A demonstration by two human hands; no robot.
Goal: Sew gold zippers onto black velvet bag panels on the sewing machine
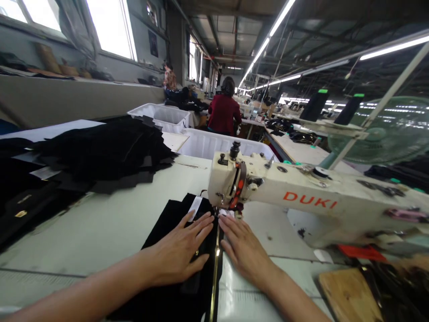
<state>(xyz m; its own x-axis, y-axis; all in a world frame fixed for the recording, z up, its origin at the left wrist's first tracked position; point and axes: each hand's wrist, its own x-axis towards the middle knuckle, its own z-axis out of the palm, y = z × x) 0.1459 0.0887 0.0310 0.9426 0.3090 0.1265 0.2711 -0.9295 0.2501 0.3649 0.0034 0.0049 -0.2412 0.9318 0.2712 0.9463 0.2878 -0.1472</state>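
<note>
My left hand [182, 250] lies flat, fingers spread, on a piece of black fabric [167, 223] that runs under the head of a cream sewing machine [301, 199] marked DUKI. My right hand [243, 248] rests flat beside it, fingers stretched toward the needle area. Between the hands runs a thin gold zipper strip [215, 264] along the fabric's right edge. A small white label [195, 208] sits on the fabric just ahead of my left fingertips.
A heap of black fabric pieces [103, 150] covers the table's left. White plastic bins [208, 143] stand behind the machine. A green fan [385, 132] and thread cones are at right, a wooden board [348, 295] at lower right. A person in red [224, 112] sits ahead.
</note>
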